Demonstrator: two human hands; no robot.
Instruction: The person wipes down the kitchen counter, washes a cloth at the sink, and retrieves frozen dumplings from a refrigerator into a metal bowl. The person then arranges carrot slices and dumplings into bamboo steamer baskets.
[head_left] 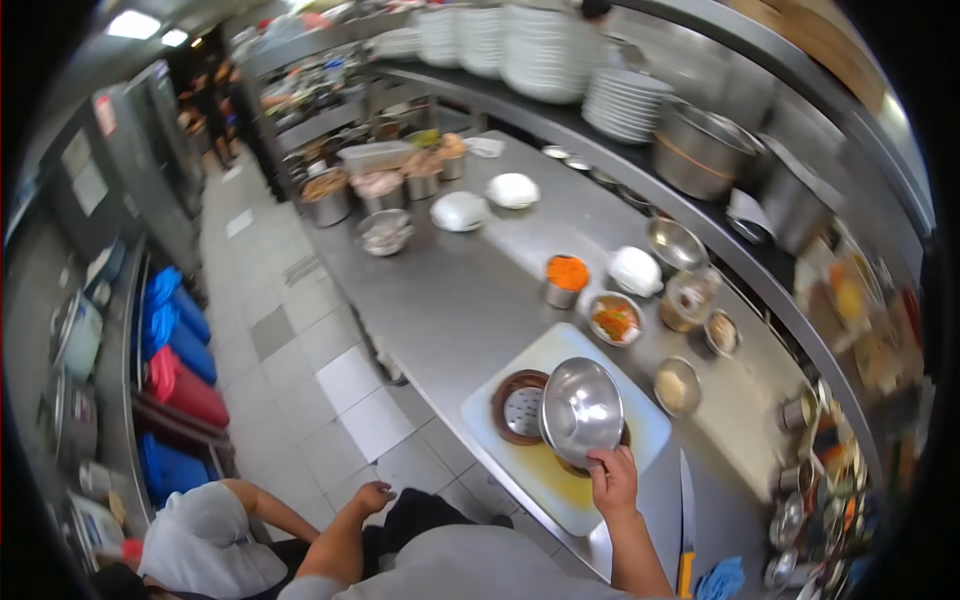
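Note:
Over the white cutting board [645, 400], my right hand [613, 482] grips the rim of a metal bowl [583, 405], which is tilted so its inside shows. Beneath the bowl, partly hidden, are a brown round dish with a perforated centre [520, 408] and another brown rim. Yellow liquid or staining covers the board's lower part. My left hand [375, 497] hangs beside the counter, near my body, with fingers curled; whether it holds anything is too small to tell. A knife with a yellow handle [686, 570] lies right of the board.
On the counter [420, 300] stand a tin of orange food [566, 279], a bowl of mixed vegetables [616, 319] and several food containers. A co-worker in grey [210, 545] is close at my left. Plate stacks [545, 55] line the shelf. A blue cloth [720, 578] lies lower right.

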